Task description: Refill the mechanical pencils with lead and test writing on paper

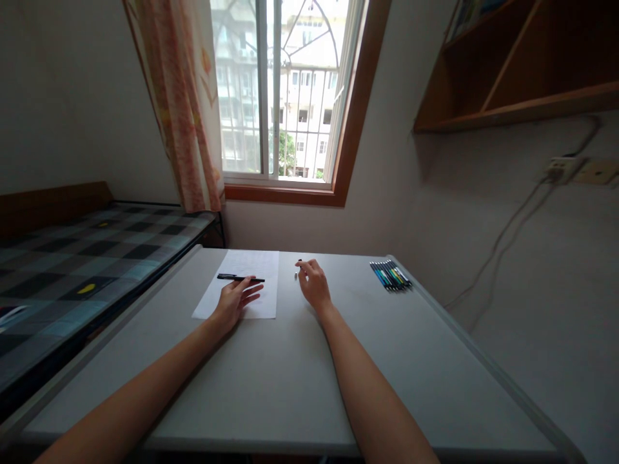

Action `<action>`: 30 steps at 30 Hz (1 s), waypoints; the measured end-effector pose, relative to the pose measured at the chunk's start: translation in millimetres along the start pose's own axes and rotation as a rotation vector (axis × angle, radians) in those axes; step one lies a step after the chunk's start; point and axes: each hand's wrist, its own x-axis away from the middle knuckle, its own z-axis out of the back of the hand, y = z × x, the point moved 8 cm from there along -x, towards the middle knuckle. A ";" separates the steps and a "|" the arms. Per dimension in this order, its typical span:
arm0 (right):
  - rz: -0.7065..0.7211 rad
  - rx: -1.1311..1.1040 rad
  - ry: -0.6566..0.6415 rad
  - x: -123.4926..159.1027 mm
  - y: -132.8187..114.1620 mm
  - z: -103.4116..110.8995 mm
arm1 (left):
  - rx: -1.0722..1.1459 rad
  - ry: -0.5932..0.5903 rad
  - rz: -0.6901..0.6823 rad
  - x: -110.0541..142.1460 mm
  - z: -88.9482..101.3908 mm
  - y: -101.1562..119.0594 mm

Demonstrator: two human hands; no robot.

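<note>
My left hand (233, 304) is over a sheet of white paper (258, 310), with a black pen (232, 278) held between the thumb and fingers; its other fingers are spread. The pen lies roughly level, pointing left to right. To the right of the paper, my right hand (315, 283) has its fingers curled in a pinch above the table. A small dark bit (299, 261) shows at its fingertips, too small to name. Just below these fingertips is a tiny whitish piece (296, 275). Faint marks cover the upper part of the paper.
Several pens (391, 276) lie side by side near the right edge of the white table (261, 386). A bed with a checked cover (130, 251) stands at the left. Above the right wall's socket (561, 169) hangs a wooden shelf (507, 106); a cable runs down behind the table.
</note>
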 end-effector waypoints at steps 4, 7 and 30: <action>-0.134 0.028 0.113 -0.3 31.6 11.8 | -0.002 -0.001 -0.005 1.5 -0.4 1.4; -0.234 0.061 0.124 2.1 57.1 12.5 | -0.012 -0.004 -0.007 1.3 -0.6 1.3; -0.300 0.278 -0.280 16.3 69.9 -20.8 | -0.042 -0.027 -0.009 1.5 -2.6 1.6</action>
